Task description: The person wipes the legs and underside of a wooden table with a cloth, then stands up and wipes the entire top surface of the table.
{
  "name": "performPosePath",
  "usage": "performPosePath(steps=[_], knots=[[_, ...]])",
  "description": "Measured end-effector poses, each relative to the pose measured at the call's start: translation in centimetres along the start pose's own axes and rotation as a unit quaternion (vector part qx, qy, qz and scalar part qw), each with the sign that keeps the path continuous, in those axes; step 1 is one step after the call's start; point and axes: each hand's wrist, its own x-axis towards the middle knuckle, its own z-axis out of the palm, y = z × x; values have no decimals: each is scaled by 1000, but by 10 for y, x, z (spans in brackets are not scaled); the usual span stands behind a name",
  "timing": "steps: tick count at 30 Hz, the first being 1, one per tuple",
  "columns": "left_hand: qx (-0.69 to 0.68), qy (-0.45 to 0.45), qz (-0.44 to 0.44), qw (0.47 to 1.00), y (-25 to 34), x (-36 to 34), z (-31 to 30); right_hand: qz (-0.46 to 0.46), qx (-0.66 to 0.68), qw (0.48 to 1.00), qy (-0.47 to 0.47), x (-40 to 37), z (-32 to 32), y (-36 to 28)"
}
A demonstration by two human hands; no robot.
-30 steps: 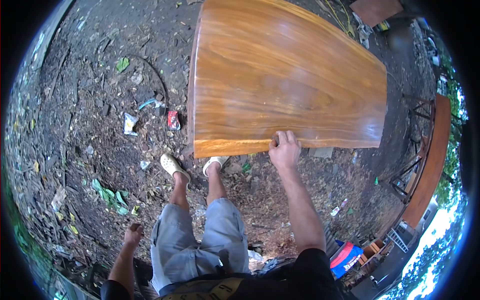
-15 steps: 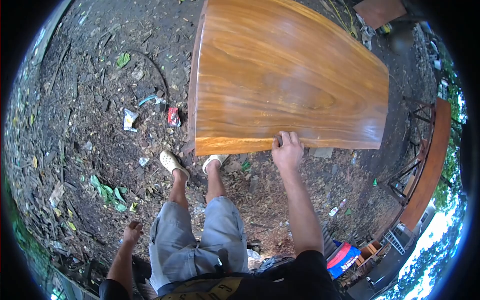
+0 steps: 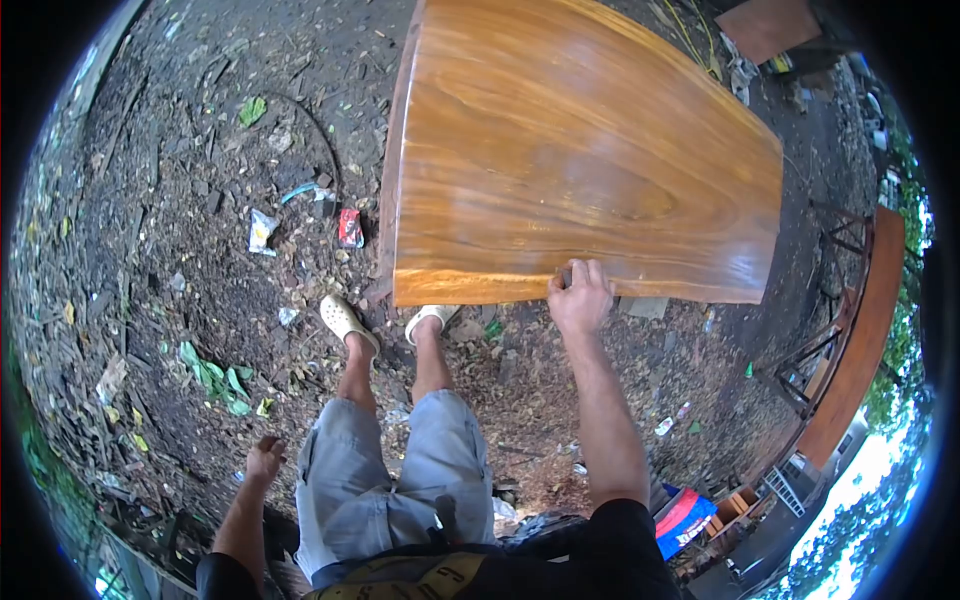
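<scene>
1. My right hand (image 3: pixel 582 298) is at the near edge of the slab (image 3: pixel 590 150), thumb and fingers closed on what looks like a dark piece (image 3: pixel 567 278), too small for me to identify.
2. My left hand (image 3: pixel 266 458) hangs low at my left, well apart from the right one and away from the slab. Its fingers curl loosely; I see nothing in it, and cannot tell whether the fingertips meet.
3. The slab is straight ahead of me, glossy grained face up, broad end left, narrower end right. A darker strip (image 3: pixel 389 215) shows along its left side; what bears the slab is hidden from me.
4. I judge the step in hand to be one-handed work on that near edge. How hard I am pressing, I cannot tell.
5. As I read it, the next move calls for a secure pinch and even contact along the wavy edge, with the left hand free to steady the slab.
6. My shoes (image 3: pixel 342 316) stand on littered ground (image 3: pixel 530 400), the right one close against the edge in view, so stepping forward looks awkward.
</scene>
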Motion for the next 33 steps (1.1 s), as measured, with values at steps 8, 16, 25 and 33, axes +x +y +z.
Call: performPosePath(steps=[8,16,25,33], knots=[[1,1,-1,1000,8,-2,0,-16,2,1000,-14,0,-1,-1],[14,-8,33,999,3,0,-6,141,151,977,59,-8,-19,12],[6,8,5,1000,15,-8,2,285,438,847,-99,-20,-3,26],[-1,3,-4,1000,16,-9,0,152,213,962,-83,-4,-17,-5]])
